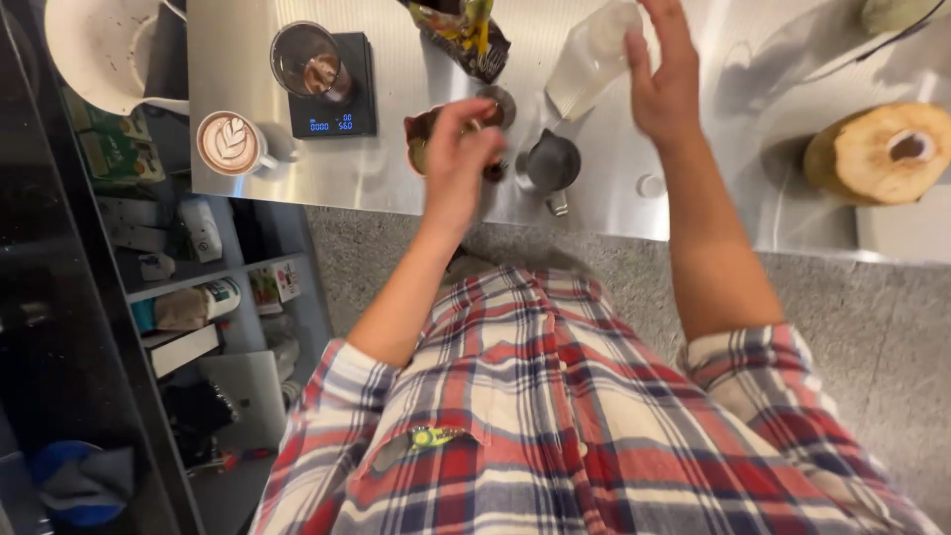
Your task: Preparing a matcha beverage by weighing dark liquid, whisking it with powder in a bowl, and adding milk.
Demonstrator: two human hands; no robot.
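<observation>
Two bare hands work over a brushed steel counter that fills the top of our view, with a speckled grey floor beneath its edge. Our left hand curls its fingers around a small brown cup near the counter's front edge; whether it pinches a spoon we cannot tell. Our right hand, at one o'clock from the left, has its fingers spread and nearly straight against a clear plastic container. Between them stands a small steel pitcher. At ten o'clock a dark scale carries a glass, with a latte cup beside it. A trimmed coconut sits at three o'clock. Cluttered shelves line the left.
</observation>
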